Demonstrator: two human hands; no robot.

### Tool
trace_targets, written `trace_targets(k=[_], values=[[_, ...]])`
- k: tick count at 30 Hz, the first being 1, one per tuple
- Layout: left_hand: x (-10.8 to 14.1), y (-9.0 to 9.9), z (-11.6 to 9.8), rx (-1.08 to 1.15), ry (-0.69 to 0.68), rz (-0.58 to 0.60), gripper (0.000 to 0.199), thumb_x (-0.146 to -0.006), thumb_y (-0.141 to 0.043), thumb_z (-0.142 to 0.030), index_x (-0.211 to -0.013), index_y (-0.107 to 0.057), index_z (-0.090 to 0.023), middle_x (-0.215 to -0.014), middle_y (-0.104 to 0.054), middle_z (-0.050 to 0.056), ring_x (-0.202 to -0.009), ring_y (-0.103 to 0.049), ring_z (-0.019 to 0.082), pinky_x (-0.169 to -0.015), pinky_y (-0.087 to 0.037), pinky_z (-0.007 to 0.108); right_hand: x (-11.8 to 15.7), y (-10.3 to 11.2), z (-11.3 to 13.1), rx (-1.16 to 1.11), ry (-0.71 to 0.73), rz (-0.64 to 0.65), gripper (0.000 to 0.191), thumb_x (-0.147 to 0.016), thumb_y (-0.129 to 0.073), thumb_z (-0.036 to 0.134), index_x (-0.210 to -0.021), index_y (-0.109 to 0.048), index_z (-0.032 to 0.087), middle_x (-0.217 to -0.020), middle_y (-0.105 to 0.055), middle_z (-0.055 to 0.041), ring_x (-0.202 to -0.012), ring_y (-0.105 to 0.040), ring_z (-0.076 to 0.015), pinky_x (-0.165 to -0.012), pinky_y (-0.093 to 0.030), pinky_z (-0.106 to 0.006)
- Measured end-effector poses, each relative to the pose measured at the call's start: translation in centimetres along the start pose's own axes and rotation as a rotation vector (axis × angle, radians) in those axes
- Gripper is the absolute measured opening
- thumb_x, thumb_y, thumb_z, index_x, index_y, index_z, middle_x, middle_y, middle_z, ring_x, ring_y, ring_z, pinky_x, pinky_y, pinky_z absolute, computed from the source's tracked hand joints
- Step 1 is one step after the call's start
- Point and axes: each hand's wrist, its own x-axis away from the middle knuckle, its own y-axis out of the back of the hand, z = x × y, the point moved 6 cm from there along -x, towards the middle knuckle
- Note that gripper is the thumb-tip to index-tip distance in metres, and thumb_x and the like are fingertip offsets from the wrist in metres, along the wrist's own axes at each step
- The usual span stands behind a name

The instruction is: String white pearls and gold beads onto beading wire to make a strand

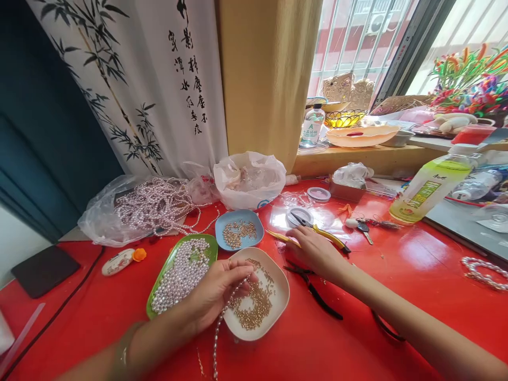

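Observation:
A bead strand (216, 338) hangs from my left hand (224, 288), whose fingers are pinched on its upper end over the white dish (281, 301) of small gold beads (256, 307). Under my left wrist lies a green tray (212, 244) of pearly beads (180, 275). Behind the white dish is a blue dish (259, 233) with gold beads (238, 233). Farther right, my right hand (307, 247) is on the table at a yellow-handled tool (278, 236), its fingers bent down around the handle. Black-handled pliers (323, 301) lie just below my right hand.
Yellow-handled pliers (331, 239) lie beyond my right hand. Pearl strands (153, 206) and a white plastic bag (250, 185) stand at the back. A green drink bottle (432, 185), keys (365, 230) and a bead bracelet (484, 272) are to the right. A black pad (45, 270) lies left.

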Motion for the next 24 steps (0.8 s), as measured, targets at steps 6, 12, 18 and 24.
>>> trace_targets(k=[6, 12, 18, 24], values=[[-0.2, 0.1, 0.0, 0.061, 0.016, 0.033, 0.016, -0.064, -0.069, -0.021, -0.072, -0.060, -0.010, -0.065, -0.065, 0.004, -0.050, -0.051, 0.004, -0.052, -0.040, 0.014, -2.7, -2.0, 0.1, 0.013, 0.030, 0.039, 0.022, -0.085, -0.035, 0.013, -0.088, -0.057, 0.010, -0.087, -0.058, -0.0156, -0.084, -0.054, -0.0241, -0.069, -0.041, -0.033], [-0.5, 0.3, 0.1, 0.086, 0.024, 0.052, 0.020, -0.064, -0.069, -0.022, -0.076, -0.060, -0.010, -0.066, -0.065, 0.004, -0.050, -0.052, 0.004, -0.051, -0.040, 0.014, -2.8, -0.8, -0.1, -0.053, 0.007, 0.138, 0.032, -0.075, -0.038, 0.007, -0.103, -0.054, 0.008, -0.081, -0.062, -0.0126, -0.071, -0.059, -0.0219, -0.059, -0.043, -0.031], [-0.5, 0.3, -0.2, 0.105, 0.041, 0.051, 0.019, -0.063, -0.070, -0.022, -0.074, -0.060, -0.009, -0.065, -0.064, 0.004, -0.050, -0.052, 0.004, -0.049, -0.038, 0.015, -1.6, 0.3, -0.6, -1.016, -0.277, 0.397, 0.028, -0.078, -0.038, 0.021, -0.089, -0.062, 0.012, -0.078, -0.062, -0.0069, -0.069, -0.061, -0.0157, -0.061, -0.051, -0.027], [-0.6, 0.4, -0.2, 0.124, 0.069, 0.056, 0.020, -0.063, -0.070, -0.023, -0.074, -0.061, -0.009, -0.066, -0.064, 0.004, -0.051, -0.051, 0.004, -0.050, -0.036, 0.015, 1.3, -0.5, -2.4, -1.130, -0.483, 0.470, 0.035, -0.082, -0.036, 0.031, -0.102, -0.061, 0.019, -0.053, -0.055, -0.0015, -0.038, -0.050, -0.0103, -0.027, -0.034, -0.016]])
